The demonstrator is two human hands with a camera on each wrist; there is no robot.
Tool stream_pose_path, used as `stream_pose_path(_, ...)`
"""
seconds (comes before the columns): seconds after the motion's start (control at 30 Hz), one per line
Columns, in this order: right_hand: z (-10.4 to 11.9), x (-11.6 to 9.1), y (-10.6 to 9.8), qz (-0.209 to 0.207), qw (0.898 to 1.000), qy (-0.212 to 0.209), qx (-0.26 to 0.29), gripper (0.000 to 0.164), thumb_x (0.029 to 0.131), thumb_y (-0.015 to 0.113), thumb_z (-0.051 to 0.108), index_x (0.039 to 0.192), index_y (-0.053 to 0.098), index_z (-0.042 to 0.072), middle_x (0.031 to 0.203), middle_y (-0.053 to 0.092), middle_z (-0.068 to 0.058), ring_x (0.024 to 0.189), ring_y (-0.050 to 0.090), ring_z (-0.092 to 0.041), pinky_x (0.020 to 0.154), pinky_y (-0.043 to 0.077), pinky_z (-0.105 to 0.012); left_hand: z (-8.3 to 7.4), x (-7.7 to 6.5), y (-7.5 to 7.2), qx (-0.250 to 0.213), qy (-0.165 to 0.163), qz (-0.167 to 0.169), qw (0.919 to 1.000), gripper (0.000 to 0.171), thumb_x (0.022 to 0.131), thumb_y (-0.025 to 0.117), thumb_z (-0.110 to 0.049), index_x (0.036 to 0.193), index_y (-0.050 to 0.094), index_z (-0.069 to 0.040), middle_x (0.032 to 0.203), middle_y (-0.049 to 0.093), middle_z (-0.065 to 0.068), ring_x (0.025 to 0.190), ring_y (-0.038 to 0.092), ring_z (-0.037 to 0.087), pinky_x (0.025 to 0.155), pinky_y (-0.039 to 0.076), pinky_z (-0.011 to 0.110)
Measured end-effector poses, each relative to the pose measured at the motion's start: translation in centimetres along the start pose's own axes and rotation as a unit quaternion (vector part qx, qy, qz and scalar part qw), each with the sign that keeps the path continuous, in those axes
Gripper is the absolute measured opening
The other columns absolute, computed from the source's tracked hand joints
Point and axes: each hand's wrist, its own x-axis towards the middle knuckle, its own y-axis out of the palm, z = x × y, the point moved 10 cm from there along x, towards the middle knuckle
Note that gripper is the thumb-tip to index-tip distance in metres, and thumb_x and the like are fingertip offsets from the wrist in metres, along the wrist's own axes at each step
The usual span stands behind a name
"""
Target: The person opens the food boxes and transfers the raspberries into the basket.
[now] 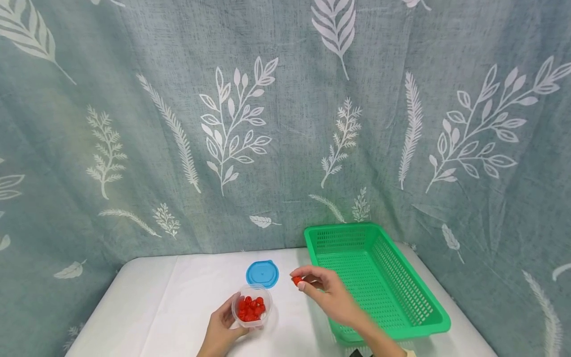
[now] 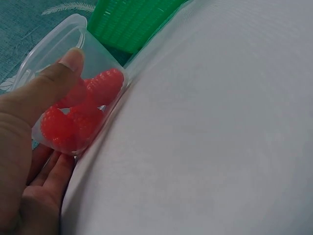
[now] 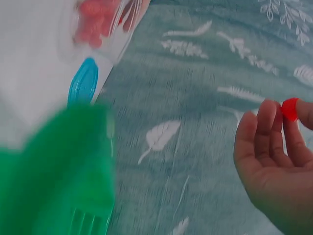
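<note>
My left hand [image 1: 221, 327] grips a clear plastic tub [image 1: 236, 293] from its left side, thumb and fingers around the wall. Several red raspberries [image 1: 251, 309] lie in the tub, which stands on the white table; in the left wrist view their bumpy skin [image 2: 106, 87] shows through the wall. Between thumb and fingertips my right hand [image 1: 327, 292] pinches one red raspberry [image 1: 297, 280], held up beside the left rim of the green basket. The right wrist view shows the same raspberry [image 3: 290, 109] at the fingertips.
A blue lid [image 1: 262, 274] lies flat just behind the tub. The large green basket [image 1: 434, 317] with slotted walls takes up the table's right side. White cloth [image 1: 147, 307] covers the table, and a patterned grey-green curtain [image 1: 285, 198] hangs along the back and sides.
</note>
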Motion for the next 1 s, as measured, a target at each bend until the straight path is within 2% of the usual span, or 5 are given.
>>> stream_pose_path(0.2,-0.7,0.2,-3.1,0.007,0.999,0.034,0.025,0.025,0.102,0.061,0.012,0.123,0.064,0.000,0.118,0.068,-0.010,0.106,0.066,-0.014,0.092,0.060,-0.031,0.0,-0.1,0.0,0.007,0.001,-0.004,1.0000,0.096,0.069,0.094,-0.014,0.151,0.046,-0.003,0.150,0.052,0.020,0.142,0.046,0.039,0.110,0.043,0.041)
stream_pose_path(0.37,-0.7,0.8,-5.6,-0.001,0.999,0.018,0.030,0.026,0.102,0.060,0.009,0.124,0.061,-0.006,0.114,0.068,-0.004,0.101,0.068,-0.014,0.090,0.060,-0.029,0.0,-0.1,0.0,-0.002,0.003,-0.001,1.0000,0.095,0.070,0.093,-0.013,0.152,0.045,-0.004,0.152,0.051,0.019,0.143,0.045,0.038,0.111,0.042,0.041)
stream_pose_path(0.53,-1.4,1.6,-7.1,0.017,1.000,-0.004,0.008,0.023,0.104,0.055,0.006,0.125,0.061,-0.003,0.116,0.067,-0.005,0.098,0.068,-0.014,0.090,0.060,-0.030,-0.1,0.1,-0.1,-0.017,0.017,0.000,0.9997,0.095,0.070,0.094,-0.011,0.151,0.046,-0.004,0.153,0.050,0.017,0.144,0.045,0.037,0.112,0.043,0.038)
stream_pose_path(0.77,-4.7,2.3,-9.9,0.012,0.999,0.026,-0.033,0.026,0.104,0.057,0.013,0.127,0.062,0.001,0.120,0.067,-0.009,0.098,0.068,-0.014,0.086,0.060,-0.029,-0.4,0.1,-0.2,-0.015,0.032,-0.002,0.9994,0.094,0.069,0.094,-0.010,0.150,0.046,-0.002,0.152,0.050,0.017,0.143,0.045,0.037,0.112,0.043,0.036)
stream_pose_path(1.0,-9.2,3.0,-13.1,-0.042,0.996,0.069,-0.032,0.033,0.105,0.058,0.016,0.131,0.060,-0.003,0.118,0.069,-0.003,0.095,0.068,-0.012,0.082,0.061,-0.029,-0.3,0.0,-0.1,-0.015,0.035,0.003,0.9993,0.094,0.070,0.093,-0.010,0.151,0.045,-0.001,0.152,0.051,0.018,0.143,0.045,0.038,0.113,0.043,0.036)
